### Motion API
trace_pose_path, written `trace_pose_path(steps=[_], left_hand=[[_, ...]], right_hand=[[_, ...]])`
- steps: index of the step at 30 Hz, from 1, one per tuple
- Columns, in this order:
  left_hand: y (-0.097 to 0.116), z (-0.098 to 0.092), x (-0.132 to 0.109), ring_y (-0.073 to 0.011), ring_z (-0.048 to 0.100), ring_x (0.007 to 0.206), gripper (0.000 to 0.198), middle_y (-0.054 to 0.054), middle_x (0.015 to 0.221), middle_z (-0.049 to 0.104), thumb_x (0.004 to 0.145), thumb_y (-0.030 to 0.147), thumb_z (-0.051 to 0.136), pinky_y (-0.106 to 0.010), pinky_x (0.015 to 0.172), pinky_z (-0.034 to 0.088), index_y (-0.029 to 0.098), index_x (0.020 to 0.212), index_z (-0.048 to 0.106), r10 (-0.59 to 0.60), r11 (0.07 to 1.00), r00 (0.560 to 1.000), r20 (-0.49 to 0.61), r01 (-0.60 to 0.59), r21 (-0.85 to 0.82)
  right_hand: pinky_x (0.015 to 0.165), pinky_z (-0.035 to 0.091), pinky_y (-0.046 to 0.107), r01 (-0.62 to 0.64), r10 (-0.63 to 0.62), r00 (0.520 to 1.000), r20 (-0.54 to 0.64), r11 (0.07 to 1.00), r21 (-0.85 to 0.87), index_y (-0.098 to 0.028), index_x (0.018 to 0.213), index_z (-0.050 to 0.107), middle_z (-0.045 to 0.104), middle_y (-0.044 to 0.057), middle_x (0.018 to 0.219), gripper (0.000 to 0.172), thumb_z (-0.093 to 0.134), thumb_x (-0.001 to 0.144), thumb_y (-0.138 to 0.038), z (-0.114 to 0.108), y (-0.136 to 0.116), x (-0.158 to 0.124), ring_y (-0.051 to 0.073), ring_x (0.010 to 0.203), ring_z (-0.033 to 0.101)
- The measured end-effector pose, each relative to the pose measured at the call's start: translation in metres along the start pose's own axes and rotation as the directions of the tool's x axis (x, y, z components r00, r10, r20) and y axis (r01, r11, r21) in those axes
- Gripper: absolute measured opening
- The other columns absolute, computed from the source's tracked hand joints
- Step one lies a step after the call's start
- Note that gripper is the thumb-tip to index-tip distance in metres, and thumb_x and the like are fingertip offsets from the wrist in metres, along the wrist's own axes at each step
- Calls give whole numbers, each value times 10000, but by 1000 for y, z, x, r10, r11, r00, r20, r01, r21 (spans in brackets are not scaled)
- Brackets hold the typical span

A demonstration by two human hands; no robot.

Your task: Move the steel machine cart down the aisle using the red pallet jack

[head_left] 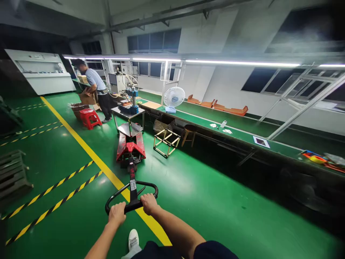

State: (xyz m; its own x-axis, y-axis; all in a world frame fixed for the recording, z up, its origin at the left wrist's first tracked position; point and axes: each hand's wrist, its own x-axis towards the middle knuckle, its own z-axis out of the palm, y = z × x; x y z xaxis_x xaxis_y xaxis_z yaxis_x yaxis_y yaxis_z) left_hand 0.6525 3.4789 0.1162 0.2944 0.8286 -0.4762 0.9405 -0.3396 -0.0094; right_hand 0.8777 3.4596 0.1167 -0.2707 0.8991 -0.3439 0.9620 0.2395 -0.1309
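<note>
Both hands grip the black loop handle [132, 205] of a red pallet jack [131, 146]. My left hand [117, 213] is closed round the handle's near bar on its left part, and my right hand [149, 203] is wrapped round the right part. The jack's shaft leans toward me, its red body and forks pointing away. Over the forks stands a metal cart [130, 128] with a lower shelf. A blue and black machine [132, 100] sits on the cart's top.
A wooden frame [166, 142] and a stool [189, 133] stand right of the jack, beside a long green workbench [242, 139] carrying a fan [174, 98]. A person [96, 82] bends over cardboard boxes near a red stool [90, 118]. Pallets [13, 173] lie at left.
</note>
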Motion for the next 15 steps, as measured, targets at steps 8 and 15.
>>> trace_pose_path(steps=[8,15], left_hand=[[44,8,-38,-309,666,1370,441,-112,1407,748,945,144,618,-429,1179,460,179,1381,672,-60,998,998,-32,59,-33],[57,28,-78,-311,650,1383,436,-110,1418,737,963,137,588,-441,1188,443,172,1390,673,-58,995,997,-45,55,-83]], right_hand=[[1082,558,499,27,-27,999,39,999,-24,-115,1327,655,729,168,1271,462,732,872,-148,1,13,-44,357,1222,705],[1102,545,489,25,-24,998,62,1000,-19,-116,1343,655,726,165,1289,531,796,831,-137,8,0,-87,355,1241,701]])
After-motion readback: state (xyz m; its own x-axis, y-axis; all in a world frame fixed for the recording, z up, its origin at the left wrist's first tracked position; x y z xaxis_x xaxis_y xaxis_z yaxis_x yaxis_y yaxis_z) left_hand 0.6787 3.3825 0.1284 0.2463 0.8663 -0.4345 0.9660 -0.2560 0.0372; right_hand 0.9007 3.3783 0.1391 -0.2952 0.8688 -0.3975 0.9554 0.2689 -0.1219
